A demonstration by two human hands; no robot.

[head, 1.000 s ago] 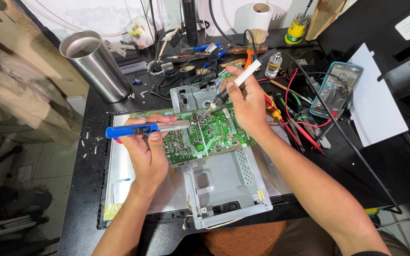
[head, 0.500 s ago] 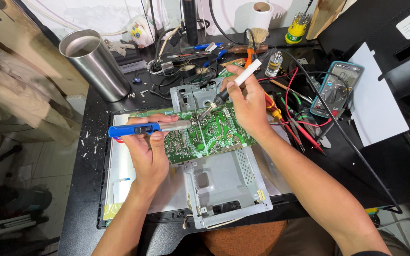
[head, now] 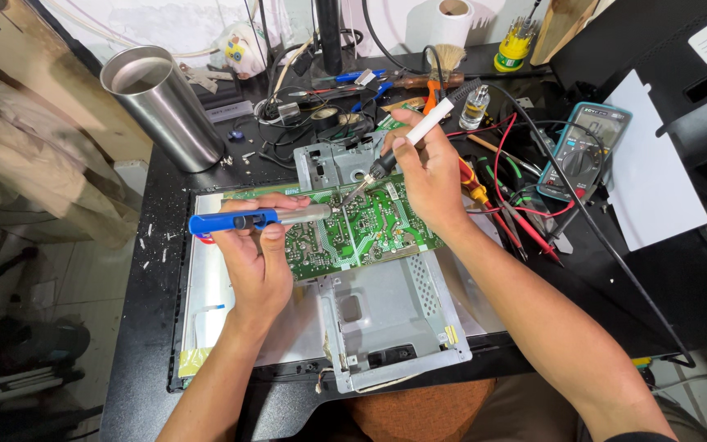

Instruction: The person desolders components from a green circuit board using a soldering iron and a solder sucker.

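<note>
Right hand (head: 429,176) has its fingers wrapped pen-style round a white-handled soldering iron (head: 409,144). Long axis runs diagonal: handle up and right, black cord off toward the far right, tip down-left onto the green printed circuit board (head: 362,233) near its far edge.

Left hand (head: 259,250) has its fingers closed on a blue-handled desoldering pump with a silver barrel (head: 257,218). It lies near horizontal, blue end pointing left, silver nozzle pointing right. Nozzle and iron tip meet at about the same spot on the board; actual contact too small to tell.

The board lies flat on a grey sheet-metal chassis (head: 394,323), which sits on the pale back of a flat panel (head: 206,303) on the black bench (head: 137,327).

Around it:
- Tall stainless steel tumbler (head: 159,106) at far left, tilted, open top; contents can't be made out.
- Teal-cased multimeter (head: 584,149) to the right, red and black test leads (head: 517,209) tangled between it and the right wrist.
- White sheet of paper (head: 656,192) just right of the meter.
- White paper roll (head: 450,20) and a small clear bottle (head: 475,106) behind the right hand.
- Yellow-green holder full of screwdriver bits (head: 513,45) at the back.
- Loose cables and hand tools crowd the bench beyond the board.
</note>
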